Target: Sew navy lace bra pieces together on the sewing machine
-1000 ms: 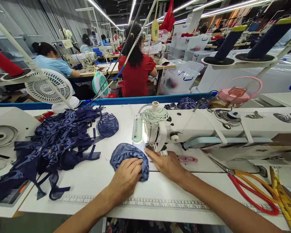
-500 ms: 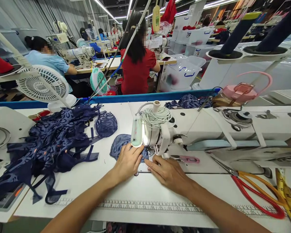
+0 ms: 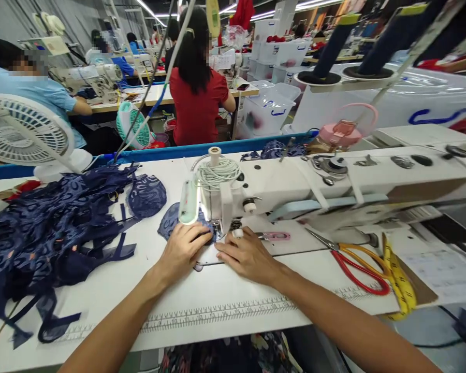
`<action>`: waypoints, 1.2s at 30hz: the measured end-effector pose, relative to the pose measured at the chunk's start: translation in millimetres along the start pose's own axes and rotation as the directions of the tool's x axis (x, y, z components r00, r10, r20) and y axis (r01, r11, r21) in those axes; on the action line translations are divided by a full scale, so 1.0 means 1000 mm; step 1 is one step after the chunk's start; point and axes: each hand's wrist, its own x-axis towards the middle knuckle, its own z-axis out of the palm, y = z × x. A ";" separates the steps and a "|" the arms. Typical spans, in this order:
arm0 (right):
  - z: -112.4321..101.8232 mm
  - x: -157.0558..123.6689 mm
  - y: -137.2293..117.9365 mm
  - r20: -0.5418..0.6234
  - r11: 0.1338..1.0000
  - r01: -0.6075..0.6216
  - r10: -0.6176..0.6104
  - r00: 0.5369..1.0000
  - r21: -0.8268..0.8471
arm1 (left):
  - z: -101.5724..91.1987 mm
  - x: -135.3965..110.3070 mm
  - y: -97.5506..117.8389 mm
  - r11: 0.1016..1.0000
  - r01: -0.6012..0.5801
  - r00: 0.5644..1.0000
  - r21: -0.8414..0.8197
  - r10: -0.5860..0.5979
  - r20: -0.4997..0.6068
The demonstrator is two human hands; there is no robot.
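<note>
- Both hands lie flat on the worktop [image 3: 225, 305] at the foot of the sewing machine [image 3: 295, 186], palms down.
- Left hand [image 3: 182, 248] presses, fingers spread and gripping nothing, on the near edge of a dark blue lace piece [image 3: 169, 224].
- Right hand [image 3: 246, 255] rests flat just beside it, fingertips touching the plate under the needle, holding nothing.
- Lace piece lies flat under the machine head, its long axis running left to right; its right end is hidden by the left hand and the machine.
- A heap of dark blue lace [image 3: 58, 223] sits well to the left; red-handled scissors [image 3: 353, 259] and a yellow tape measure [image 3: 398, 277] lie to the right.
- A printed ruler runs along the white worktop's near edge.
- Beyond: a white fan [image 3: 23, 132], other people at rows of machines, strip lights overhead.
</note>
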 end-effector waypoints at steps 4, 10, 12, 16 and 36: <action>-0.017 -0.003 0.028 -0.028 0.904 -0.409 0.409 0.912 -0.121 | -0.002 -0.003 0.005 0.998 -0.055 0.998 -0.031 0.055 -0.007; -0.048 -0.033 0.079 -0.050 0.722 -0.650 0.659 0.750 -0.238 | -0.001 -0.004 0.006 0.999 -0.045 0.999 -0.027 0.044 -0.018; -0.050 -0.037 0.085 -0.026 0.697 -0.668 0.687 0.726 -0.259 | 0.000 -0.004 0.006 0.999 -0.047 0.998 -0.021 0.046 -0.030; -0.047 -0.032 0.088 0.056 0.683 -0.670 0.711 0.701 -0.291 | 0.000 -0.005 0.007 0.999 -0.043 0.998 -0.020 0.043 -0.039; -0.049 -0.029 0.080 0.142 0.746 -0.579 0.645 0.751 -0.329 | 0.004 -0.007 0.009 0.999 -0.033 0.998 -0.009 0.032 -0.057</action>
